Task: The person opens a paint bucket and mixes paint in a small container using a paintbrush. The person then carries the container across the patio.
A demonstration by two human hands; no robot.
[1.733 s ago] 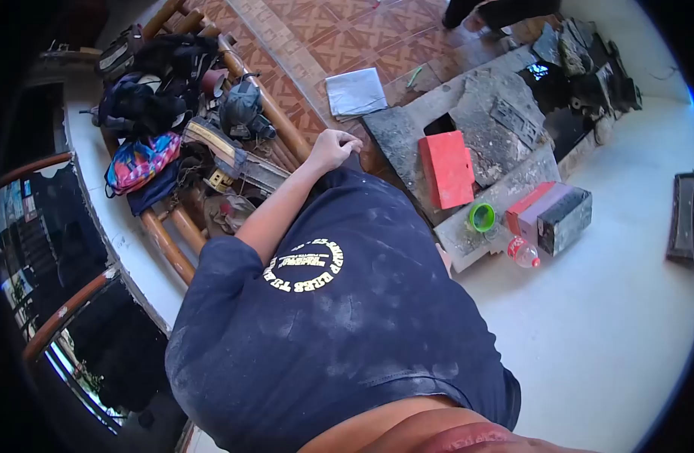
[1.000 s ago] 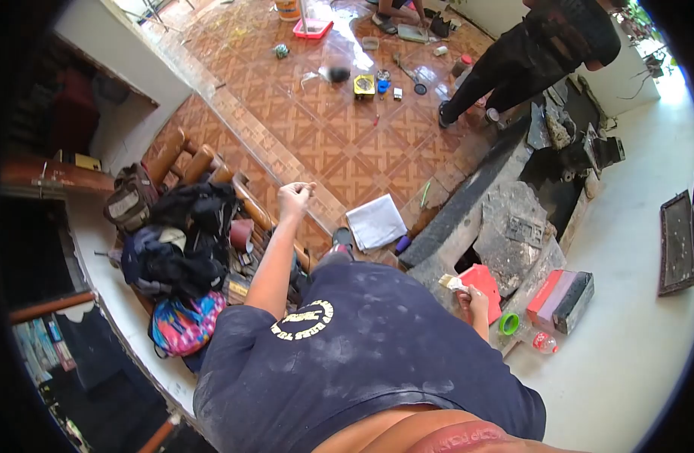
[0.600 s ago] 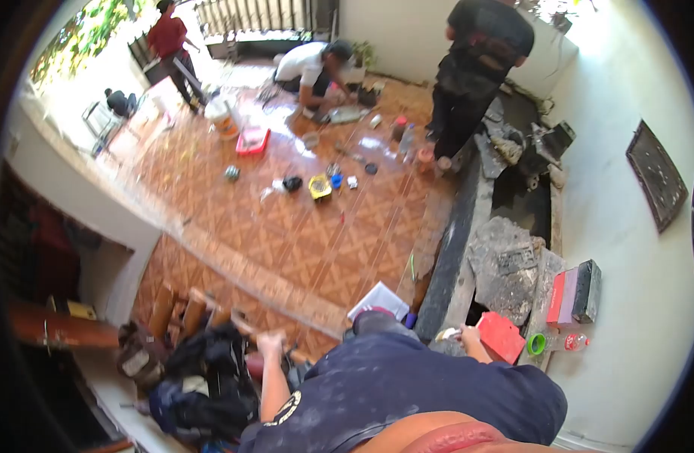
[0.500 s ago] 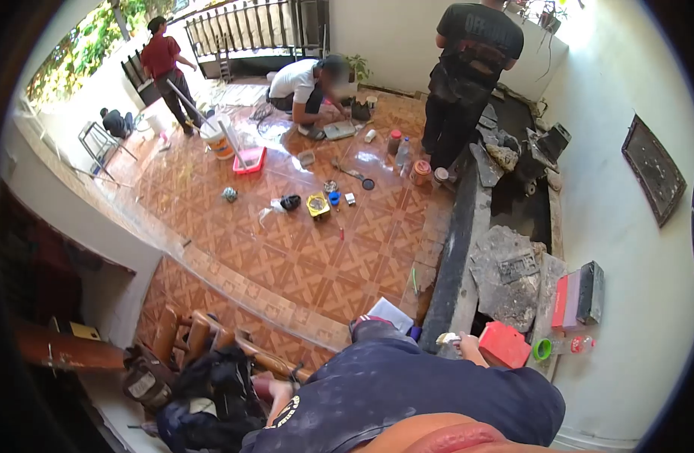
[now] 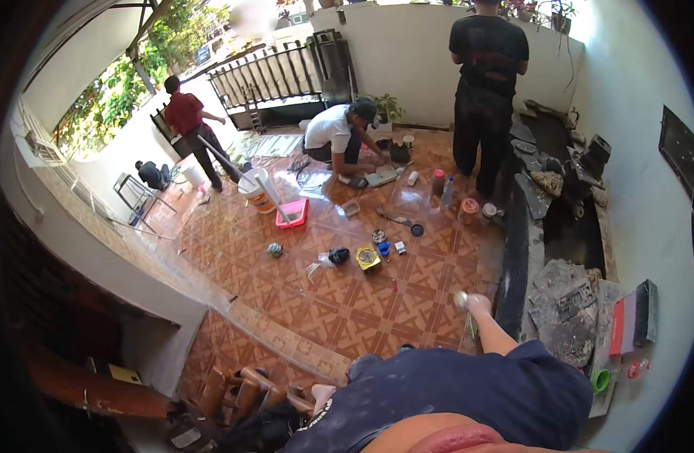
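My right hand reaches forward above the tiled floor at the edge of the dark trough, its fingers closed around a small whitish object. Blur keeps me from telling what that object is. A thin green strip shows just below this hand. My left hand is low at my side, beside the brown wooden chair. My shirt partly covers it, and its fingers are not clear.
A person in white crouches over a grey piece. Another in black stands by the trough; a third in dark red stands further left. A yellow tin, pink tray, bucket and broken slabs lie around.
My right hand has moved forward and away from the trough, still with the pale object. My view has tilted up and turned left. The red block beside my right arm has dropped from sight.
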